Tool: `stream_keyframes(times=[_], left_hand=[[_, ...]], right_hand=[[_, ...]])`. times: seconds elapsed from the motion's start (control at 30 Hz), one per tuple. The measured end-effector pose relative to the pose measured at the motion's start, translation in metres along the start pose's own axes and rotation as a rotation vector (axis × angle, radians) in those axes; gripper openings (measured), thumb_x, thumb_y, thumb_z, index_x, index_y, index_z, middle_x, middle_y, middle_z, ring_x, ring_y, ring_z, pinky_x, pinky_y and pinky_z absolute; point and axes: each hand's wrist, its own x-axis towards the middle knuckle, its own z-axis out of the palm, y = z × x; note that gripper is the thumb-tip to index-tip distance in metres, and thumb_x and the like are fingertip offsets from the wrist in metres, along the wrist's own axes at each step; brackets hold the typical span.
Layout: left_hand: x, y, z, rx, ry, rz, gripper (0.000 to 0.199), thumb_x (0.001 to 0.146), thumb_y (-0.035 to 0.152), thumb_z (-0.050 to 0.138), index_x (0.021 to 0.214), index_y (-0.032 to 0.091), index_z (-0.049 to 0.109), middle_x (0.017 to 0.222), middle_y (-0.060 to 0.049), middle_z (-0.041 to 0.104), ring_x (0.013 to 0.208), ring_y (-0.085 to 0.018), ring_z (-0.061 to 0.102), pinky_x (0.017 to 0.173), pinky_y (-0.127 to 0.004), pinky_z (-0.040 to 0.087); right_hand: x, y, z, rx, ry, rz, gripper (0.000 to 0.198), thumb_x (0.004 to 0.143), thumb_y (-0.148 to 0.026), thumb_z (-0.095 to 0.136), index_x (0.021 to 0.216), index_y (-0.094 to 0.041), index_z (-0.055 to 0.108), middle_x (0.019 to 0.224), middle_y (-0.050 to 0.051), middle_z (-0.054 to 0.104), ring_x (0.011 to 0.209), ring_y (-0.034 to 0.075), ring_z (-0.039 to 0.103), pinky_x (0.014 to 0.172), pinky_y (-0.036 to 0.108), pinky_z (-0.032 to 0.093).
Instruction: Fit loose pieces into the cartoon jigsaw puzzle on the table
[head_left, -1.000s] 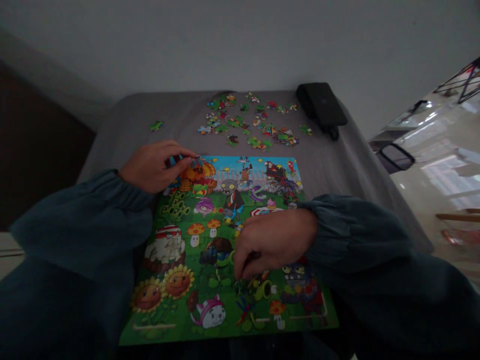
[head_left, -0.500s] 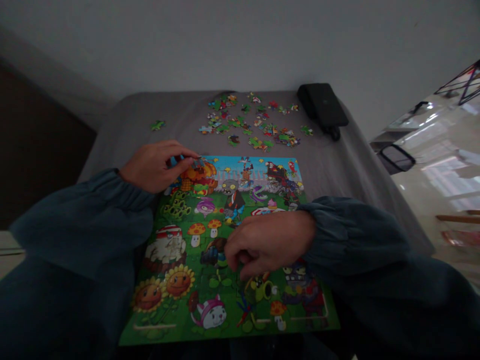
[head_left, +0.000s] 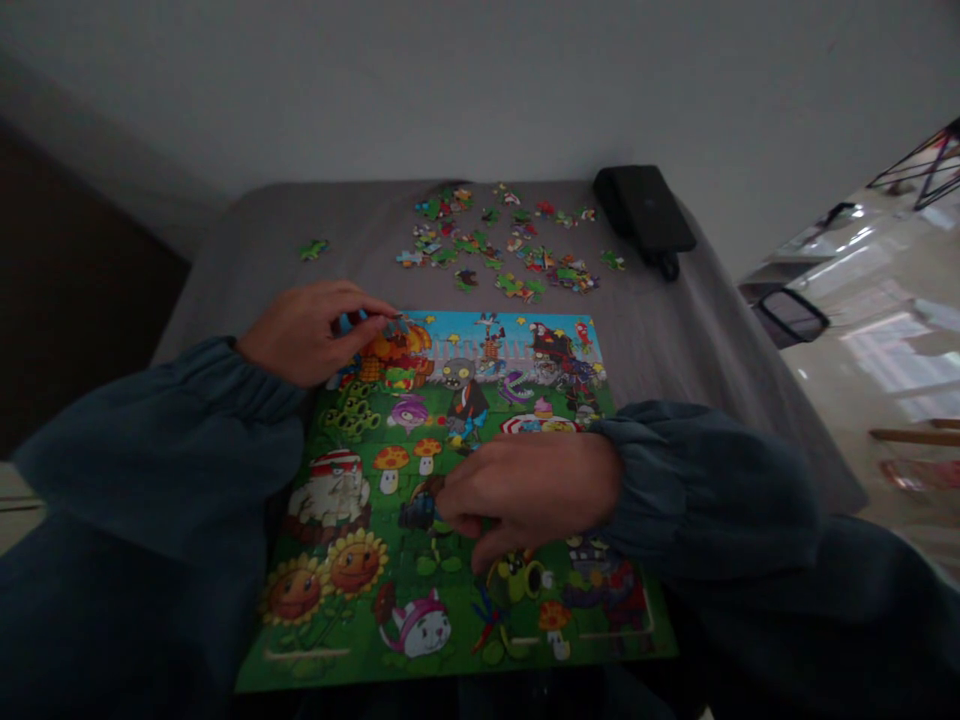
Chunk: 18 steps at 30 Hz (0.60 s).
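A cartoon jigsaw puzzle (head_left: 352, 630) in a flat board lies in front of me, mostly filled with plants and zombies. My left hand (head_left: 311, 330) is at its far left corner, thumb and forefinger pinched on what looks like a small puzzle piece (head_left: 402, 324); the fingers partly cover it. Over the middle of the board, my right hand (head_left: 532, 490) is held palm down. Its fingers are bent, their tips beside a dark-helmeted figure (head_left: 420, 507), and the thumb is apart from them. Nothing shows in that hand.
Several loose puzzle pieces (head_left: 517, 287) are scattered on the grey cloth (head_left: 360, 220) beyond the board. One green piece (head_left: 313, 249) lies apart at the left. A black case (head_left: 649, 210) sits at the back right, close to the wall (head_left: 450, 90).
My right hand has shifted slightly left, and its thumb has come a little lower over the board. The left hand holds its pinch in the same place.
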Motion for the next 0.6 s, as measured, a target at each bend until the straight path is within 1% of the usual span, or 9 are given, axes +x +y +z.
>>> stream_keyframes(times=[0.1,0.17,0.23,0.3,0.37,0.4,0.43,0.5,0.6], left_hand=[[-0.001,0.011,-0.003,-0.086,-0.017,-0.048,0.035,0.088,0.045,0.053,0.105,0.021,0.072,0.094,-0.001,0.073,0.064,-0.011,0.050,0.064,-0.024,0.041],[-0.004,0.024,-0.007,-0.230,-0.028,-0.086,0.033,0.085,0.047,0.058,0.099,0.021,0.074,0.084,-0.001,0.074,0.059,-0.011,0.052,0.059,-0.025,0.042],[-0.008,0.041,-0.009,-0.435,-0.048,-0.120,0.031,0.081,0.048,0.064,0.092,0.021,0.074,0.079,-0.002,0.075,0.059,-0.013,0.057,0.055,-0.025,0.045],[-0.011,0.057,-0.011,-0.621,-0.094,-0.149,0.026,0.078,0.046,0.068,0.086,0.022,0.073,0.078,-0.002,0.075,0.062,-0.015,0.064,0.056,-0.025,0.049],[-0.014,0.069,-0.011,-0.736,-0.152,-0.171,0.024,0.077,0.045,0.069,0.083,0.022,0.070,0.073,-0.002,0.075,0.062,-0.016,0.066,0.056,-0.026,0.052],[-0.014,0.073,-0.010,-0.774,-0.180,-0.181,0.024,0.077,0.044,0.069,0.082,0.021,0.069,0.071,-0.002,0.074,0.061,-0.016,0.067,0.055,-0.026,0.052],[-0.014,0.076,-0.010,-0.804,-0.203,-0.189,0.024,0.077,0.044,0.069,0.082,0.021,0.068,0.070,-0.002,0.074,0.059,-0.016,0.066,0.054,-0.026,0.053],[-0.014,0.079,-0.009,-0.852,-0.230,-0.200,0.023,0.076,0.043,0.070,0.081,0.021,0.067,0.069,-0.002,0.074,0.057,-0.015,0.066,0.053,-0.025,0.053],[-0.014,0.078,-0.007,-0.903,-0.236,-0.204,0.019,0.075,0.038,0.072,0.081,0.021,0.067,0.069,-0.001,0.074,0.056,-0.014,0.066,0.053,-0.023,0.053]], right_hand=[[-0.003,0.000,-0.005,0.009,0.016,-0.047,0.021,0.084,-0.026,0.071,0.078,-0.017,0.053,0.077,-0.002,0.054,0.069,0.011,0.043,0.057,0.024,0.026],[-0.010,0.001,-0.013,0.031,0.123,-0.066,0.023,0.085,-0.029,0.070,0.075,-0.017,0.052,0.071,-0.003,0.051,0.065,0.009,0.042,0.058,0.024,0.027],[-0.019,0.006,-0.023,0.060,0.330,-0.037,0.030,0.087,-0.034,0.067,0.069,-0.017,0.050,0.063,-0.005,0.046,0.059,0.007,0.040,0.057,0.024,0.028],[-0.029,0.013,-0.033,0.106,0.588,0.052,0.033,0.089,-0.035,0.064,0.066,-0.017,0.048,0.057,-0.007,0.042,0.054,0.006,0.037,0.055,0.023,0.028],[-0.036,0.020,-0.040,0.193,0.808,0.140,0.028,0.090,-0.034,0.061,0.070,-0.017,0.049,0.059,-0.006,0.045,0.053,0.005,0.039,0.053,0.022,0.031],[-0.037,0.024,-0.041,0.250,0.871,0.161,0.024,0.090,-0.033,0.060,0.076,-0.017,0.050,0.065,-0.005,0.049,0.055,0.005,0.043,0.053,0.022,0.033],[-0.038,0.027,-0.042,0.307,0.898,0.165,0.020,0.089,-0.032,0.060,0.082,-0.016,0.052,0.072,-0.003,0.053,0.057,0.005,0.047,0.053,0.021,0.036],[-0.035,0.031,-0.040,0.404,0.855,0.151,0.020,0.089,-0.032,0.060,0.097,-0.015,0.054,0.084,0.000,0.059,0.061,0.006,0.055,0.055,0.020,0.042],[-0.027,0.033,-0.034,0.470,0.775,0.133,0.026,0.089,-0.031,0.060,0.107,-0.014,0.054,0.085,0.001,0.062,0.063,0.007,0.060,0.058,0.021,0.047]])
